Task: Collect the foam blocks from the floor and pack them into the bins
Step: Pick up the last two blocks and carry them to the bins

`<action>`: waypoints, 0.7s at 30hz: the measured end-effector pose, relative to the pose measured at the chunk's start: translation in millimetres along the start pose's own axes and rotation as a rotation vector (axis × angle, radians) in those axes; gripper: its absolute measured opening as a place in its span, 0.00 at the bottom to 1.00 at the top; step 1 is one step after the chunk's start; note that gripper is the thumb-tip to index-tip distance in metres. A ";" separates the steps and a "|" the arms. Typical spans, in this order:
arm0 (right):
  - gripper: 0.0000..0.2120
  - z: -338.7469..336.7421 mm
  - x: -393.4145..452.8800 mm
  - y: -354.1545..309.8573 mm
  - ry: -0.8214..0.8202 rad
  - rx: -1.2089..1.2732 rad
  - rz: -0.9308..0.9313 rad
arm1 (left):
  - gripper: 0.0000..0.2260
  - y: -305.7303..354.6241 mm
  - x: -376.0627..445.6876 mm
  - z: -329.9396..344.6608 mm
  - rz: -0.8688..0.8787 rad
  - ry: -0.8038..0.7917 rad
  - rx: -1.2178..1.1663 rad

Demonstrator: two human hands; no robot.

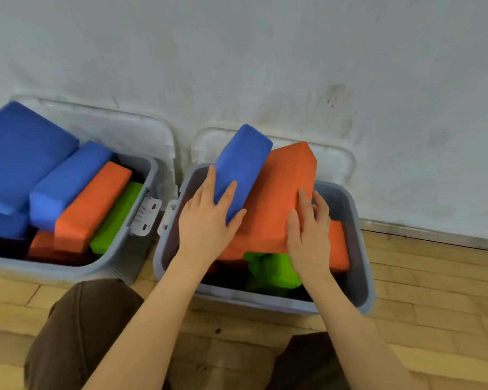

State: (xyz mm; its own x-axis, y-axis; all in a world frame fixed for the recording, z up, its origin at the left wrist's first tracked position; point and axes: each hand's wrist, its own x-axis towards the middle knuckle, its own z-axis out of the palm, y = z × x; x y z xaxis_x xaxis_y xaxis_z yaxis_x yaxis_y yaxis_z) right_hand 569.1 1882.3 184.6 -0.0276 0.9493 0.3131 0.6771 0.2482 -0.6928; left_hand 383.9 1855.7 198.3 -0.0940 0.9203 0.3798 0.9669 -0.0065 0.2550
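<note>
Two grey bins stand against the wall. The right bin [361, 288] holds a big orange foam block [276, 192], a blue foam block [243, 164] leaning on it, a green block [273, 271] underneath and another orange block [338, 249] at the right. My left hand [206, 220] grips the lower end of the blue block. My right hand [307, 229] presses flat on the big orange block's right edge. The left bin [119, 266] is packed with blue, orange and green blocks.
Clear lids [135, 128] of both bins lean open against the white wall [293, 52]. White latches [147, 218] sit between the bins. My knees in brown trousers [82, 327] are on the wooden floor [434, 305] in front of the bins.
</note>
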 end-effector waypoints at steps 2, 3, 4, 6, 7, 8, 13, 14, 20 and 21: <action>0.30 -4.5 -4.9 7.7 -0.049 -0.049 -0.099 | 0.30 12.6 -8.6 1.1 -0.084 -0.049 -0.018; 0.32 -6.8 -7.7 10.0 -0.093 -0.085 -0.146 | 0.34 14.8 -15.5 5.0 -0.130 -0.082 -0.041; 0.36 -9.0 -9.9 11.0 -0.143 -0.124 -0.171 | 0.36 15.6 -22.9 8.3 -0.171 -0.122 -0.067; 0.40 -11.0 -11.0 12.8 -0.210 -0.180 -0.181 | 0.38 12.3 -36.0 15.3 -0.230 -0.155 -0.096; 0.40 -10.8 -11.3 13.7 -0.231 -0.185 -0.197 | 0.37 10.3 -39.4 18.4 -0.272 -0.161 -0.103; 0.37 -9.7 -11.1 14.5 -0.245 -0.189 -0.224 | 0.36 9.0 -40.4 20.6 -0.326 -0.175 -0.107; 0.31 2.9 -9.9 16.7 -0.168 -0.266 -0.259 | 0.38 11.8 -30.1 22.6 -0.405 -0.185 -0.206; 0.32 5.5 -7.9 17.4 -0.153 -0.264 -0.258 | 0.38 11.4 -25.8 22.1 -0.423 -0.171 -0.239; 0.40 15.5 5.6 23.5 -0.159 -0.273 -0.258 | 0.31 13.9 -4.9 18.5 -0.525 -0.141 -0.354; 0.39 15.9 5.3 21.6 -0.165 -0.274 -0.254 | 0.31 11.4 -3.2 19.3 -0.530 -0.133 -0.379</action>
State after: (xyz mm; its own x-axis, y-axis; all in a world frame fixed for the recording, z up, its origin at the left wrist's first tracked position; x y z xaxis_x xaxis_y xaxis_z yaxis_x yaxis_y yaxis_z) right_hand 571.9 1895.7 161.0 -0.3217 0.8882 0.3280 0.8039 0.4392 -0.4009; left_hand 399.7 1860.2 182.8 -0.4802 0.8771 0.0097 0.6450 0.3456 0.6815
